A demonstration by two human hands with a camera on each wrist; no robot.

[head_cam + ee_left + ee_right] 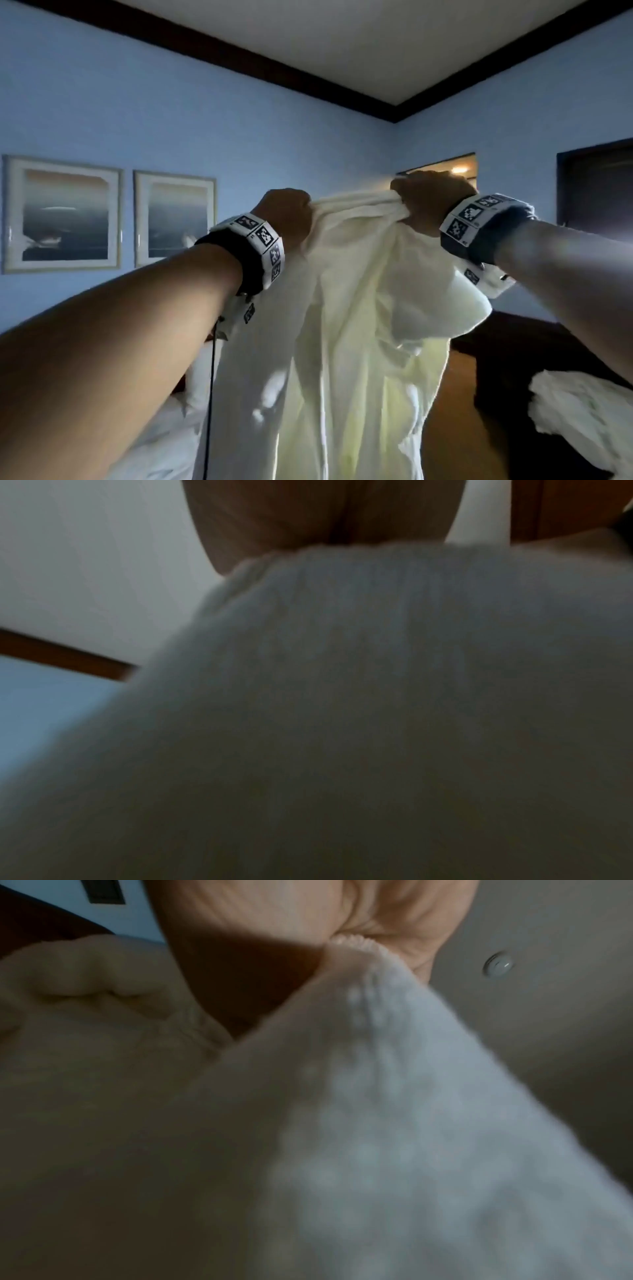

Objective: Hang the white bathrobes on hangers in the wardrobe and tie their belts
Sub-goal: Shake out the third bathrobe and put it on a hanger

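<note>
Both fists are bunched tight on the top edge of a white, soft terry-cloth bathrobe point(359, 325): the left hand point(286, 214) grips one corner and the right hand point(428, 197) grips the other, with a short span of cloth pulled nearly taut between them. In the right wrist view a ruffled edge of fabric point(356, 943) is squeezed into the closed palm; in the left wrist view the cloth point(377, 669) rises into the clenched fingers, though blur hides the details.

The robe is held up at about head height, in mid-air, hanging from 12 o'clock down to 6 o'clock in the head view, clear of any support.

It looks limp and bulky, probably fairly heavy for cloth, not slippery and not fragile. It folds on itself, with a puffy bulge at 3 o'clock under the right wrist. The collar and shoulder seams seem the best places to hold it, so it opens flat for a hanger. No hanger, belt or wardrobe can be made out.

At 7 o'clock lies a bed with white bedding point(164, 438). At 4 o'clock a second crumpled white cloth point(579, 418) rests on a dark surface, possibly another robe. Two framed pictures point(61, 212) hang at 9 o'clock on the pale blue wall point(171, 102), and a lit doorway opening point(459, 168) shows at 1 o'clock under dark ceiling trim.
</note>
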